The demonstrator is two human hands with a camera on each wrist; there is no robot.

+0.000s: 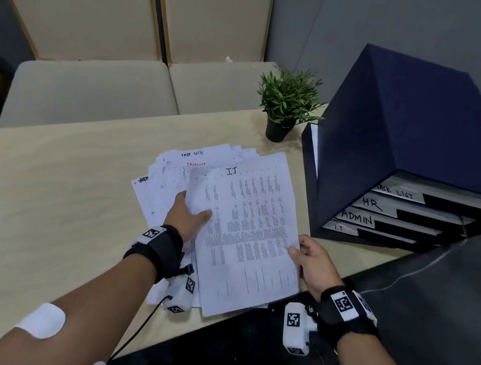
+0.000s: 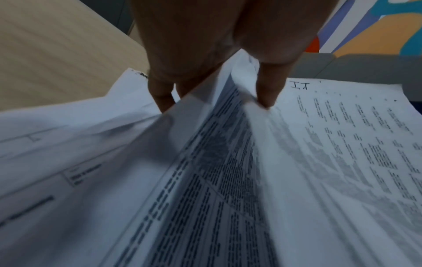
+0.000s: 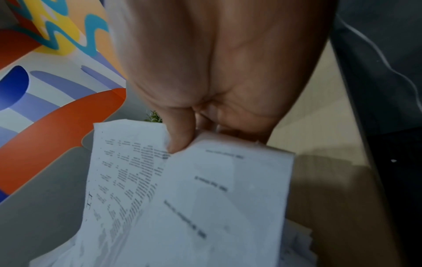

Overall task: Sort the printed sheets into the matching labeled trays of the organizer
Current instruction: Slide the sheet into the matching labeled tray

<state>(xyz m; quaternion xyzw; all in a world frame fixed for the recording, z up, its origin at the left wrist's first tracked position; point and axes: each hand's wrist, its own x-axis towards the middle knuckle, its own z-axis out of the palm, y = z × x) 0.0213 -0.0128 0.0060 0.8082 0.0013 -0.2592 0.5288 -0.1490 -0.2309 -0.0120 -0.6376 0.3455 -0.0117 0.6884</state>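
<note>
A loose pile of printed sheets (image 1: 171,179) lies fanned on the table. Over it lies the top sheet, densely printed and hand-marked "IT" (image 1: 251,230). My left hand (image 1: 195,205) pinches its left edge, thumb on top and fingers beneath, as the left wrist view shows with the thumb (image 2: 267,94) on the IT sheet (image 2: 342,144). My right hand (image 1: 298,249) pinches the right edge, its thumb (image 3: 180,139) pressed onto the IT sheet (image 3: 128,171). The dark blue organizer (image 1: 395,126) stands at the right, its trays labeled TASK LIST (image 1: 398,192), HR (image 1: 372,204), ADMIN (image 1: 357,219) and IT (image 1: 339,228).
A small potted plant (image 1: 287,102) stands just left of the organizer at the table's far edge. Two beige chairs (image 1: 91,93) face the far side. The light wooden table (image 1: 47,186) ends on the right at a dark surface (image 1: 447,304) with a thin cable.
</note>
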